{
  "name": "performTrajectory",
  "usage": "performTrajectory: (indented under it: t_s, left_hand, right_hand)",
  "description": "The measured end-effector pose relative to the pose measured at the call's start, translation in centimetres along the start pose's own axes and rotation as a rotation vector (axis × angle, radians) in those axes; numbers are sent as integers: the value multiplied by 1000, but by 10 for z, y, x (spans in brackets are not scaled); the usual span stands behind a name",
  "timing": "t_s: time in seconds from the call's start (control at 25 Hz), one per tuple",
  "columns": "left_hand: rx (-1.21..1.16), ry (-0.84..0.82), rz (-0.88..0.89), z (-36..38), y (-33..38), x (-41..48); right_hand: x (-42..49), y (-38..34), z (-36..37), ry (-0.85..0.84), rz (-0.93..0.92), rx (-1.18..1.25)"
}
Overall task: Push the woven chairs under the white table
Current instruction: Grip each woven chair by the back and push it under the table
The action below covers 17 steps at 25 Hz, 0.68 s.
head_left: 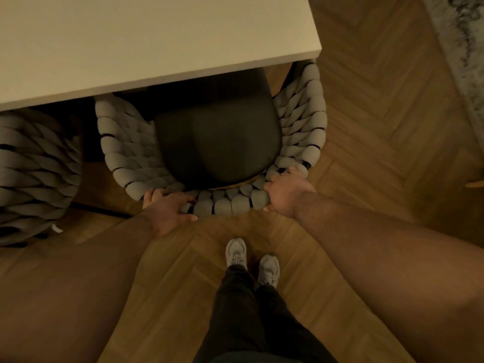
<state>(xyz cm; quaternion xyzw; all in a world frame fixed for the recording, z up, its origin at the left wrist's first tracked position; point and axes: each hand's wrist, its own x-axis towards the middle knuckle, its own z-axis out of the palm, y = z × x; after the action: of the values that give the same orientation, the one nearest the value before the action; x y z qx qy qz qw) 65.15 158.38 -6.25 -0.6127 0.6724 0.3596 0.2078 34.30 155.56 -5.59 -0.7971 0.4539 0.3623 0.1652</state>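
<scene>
Woven chairs, two, thick grey rope weave on dark frames, both standing along the near edge of the white table (131,43), whose top fills the view from nine to twelve o'clock

1. Left woven chair (34,166): at nine o'clock, cut off by the frame edge. Its curved back is in view and its front lies beneath the table edge. No hand is on it

2. Centre woven chair (125,153): middle of the view, partly under the table. The front of the seat is hidden beneath the tabletop; the back and both woven sides stand out over the floor

3. Left hand (170,209): at the centre chair's seven o'clock, fingers curled over the top of the woven back, thumb on the outer face, grasping the weave

4. Dark seat cushion (217,137): inside the weave of the centre chair, its far end under the tabletop

5. Pale trainers (236,251) and dark trousers (248,323): at six o'clock, just behind the chair back

6. Right hand (285,191): at the centre chair's five o'clock, clenched round the same woven back, grasping it. Both forearms are bare

7. Herringbone wood floor (379,127): from three to six o'clock

8. Patterned grey rug (461,48): at one to two o'clock, well apart from both chairs
</scene>
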Motion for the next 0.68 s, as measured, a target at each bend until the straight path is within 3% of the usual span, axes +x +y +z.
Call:
performTrajectory:
  t_s: [0.16,0.44,0.6,0.68]
  left_hand:
    - [20,-17,13,-2,1,1]
    - [119,-50,-55,-4,9,-1]
    - [349,-41,-171,-8,34,-13]
    - [302,29,-184,-13,57,-14]
  right_hand:
    - [-3,-10,8,94,5,168]
    - [-35,1,-15,26,-19,412]
    - [-74,31,-7,129,116,679]
    - [-98,59,-2,158,194,758]
